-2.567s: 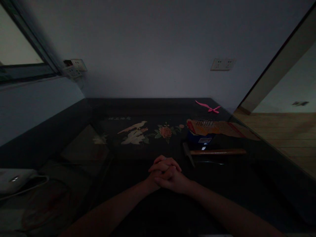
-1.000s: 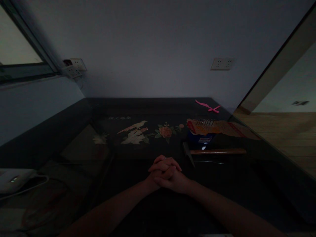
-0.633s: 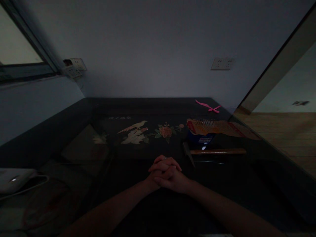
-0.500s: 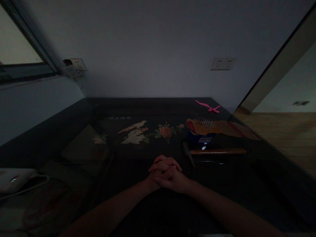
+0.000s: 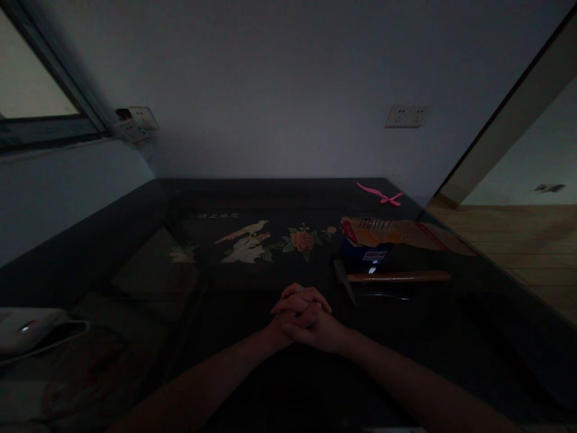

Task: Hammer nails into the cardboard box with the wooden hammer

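From the head camera, looking forward and down in dim light: a left hand (image 5: 278, 329) and a right hand (image 5: 325, 332), clasped over a dark tabletop (image 5: 270, 195). Clenched together with fingers interlaced, and with no object visible in the grip (impossible to tell what might be hidden between the palms). On one finger, a ring (image 5: 301, 290).

No handling under way; no tool in use. Nothing visible to mark as finished or half-finished, so no way to judge what is done or left.

Just beyond the clasped fingers and to the right, a hammer (image 5: 396, 277), lying flat and untouched. Nearer to the right hand than to the left, with metal head toward the fingers and wooden handle pointing away to the right. Close to the near side of the handle, a thin pale line (image 5: 383, 295), too dark to identify.

Behind the hammer, a blue box (image 5: 365, 251) under a torn piece of cardboard (image 5: 408, 233). On top of that, a row of thin dark pieces (image 5: 376, 223), perhaps nails. Farther back, near the wall, a pink ribbon (image 5: 383, 199). Beyond the hands, a picture of a bird (image 5: 246, 231) and a flower (image 5: 302, 240). At the far left, a white device (image 5: 27, 329) with a cable (image 5: 74, 322).
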The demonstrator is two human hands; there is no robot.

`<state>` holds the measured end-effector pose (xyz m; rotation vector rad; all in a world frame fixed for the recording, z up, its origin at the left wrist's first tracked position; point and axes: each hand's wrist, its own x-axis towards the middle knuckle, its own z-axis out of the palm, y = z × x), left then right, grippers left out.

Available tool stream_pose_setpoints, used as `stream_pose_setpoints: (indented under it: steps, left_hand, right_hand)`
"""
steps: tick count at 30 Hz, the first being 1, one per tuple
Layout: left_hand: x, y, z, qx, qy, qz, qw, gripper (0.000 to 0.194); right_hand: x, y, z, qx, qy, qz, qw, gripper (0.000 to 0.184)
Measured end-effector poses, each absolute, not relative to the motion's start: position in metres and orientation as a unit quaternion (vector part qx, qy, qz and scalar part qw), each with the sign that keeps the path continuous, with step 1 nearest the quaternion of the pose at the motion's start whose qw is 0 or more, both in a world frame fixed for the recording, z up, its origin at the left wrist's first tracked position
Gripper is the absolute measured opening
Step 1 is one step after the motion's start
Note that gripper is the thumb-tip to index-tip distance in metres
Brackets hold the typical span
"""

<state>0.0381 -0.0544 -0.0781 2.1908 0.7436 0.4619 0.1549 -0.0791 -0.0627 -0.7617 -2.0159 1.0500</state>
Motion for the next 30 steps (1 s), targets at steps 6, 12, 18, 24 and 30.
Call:
stream_pose_setpoints:
  steps: [6, 12, 18, 24, 30]
  left_hand:
    - [0.039, -0.056, -0.08, 0.867, 0.297, 0.167, 0.362, 0.037]
    - [0.037, -0.056, -0.078, 0.853, 0.296, 0.191, 0.385, 0.032]
    - [0.036, -0.054, -0.086, 0.858, 0.285, 0.193, 0.381, 0.032]
    - [0.037, -0.054, -0.086, 0.861, 0.296, 0.187, 0.369, 0.035]
    - [0.037, -0.052, -0.098, 0.881, 0.274, 0.185, 0.339, 0.035]
  right_hand:
    - [0.154, -0.079, -0.063, -0.296, -0.785, 0.403, 0.366, 0.03]
    - [0.154, -0.079, -0.063, -0.305, -0.784, 0.403, 0.361, 0.03]
    - [0.155, -0.08, -0.06, -0.304, -0.785, 0.403, 0.359, 0.031]
    - [0.155, -0.079, -0.065, -0.298, -0.787, 0.401, 0.362, 0.031]
    - [0.155, -0.079, -0.066, -0.298, -0.786, 0.403, 0.361, 0.032]
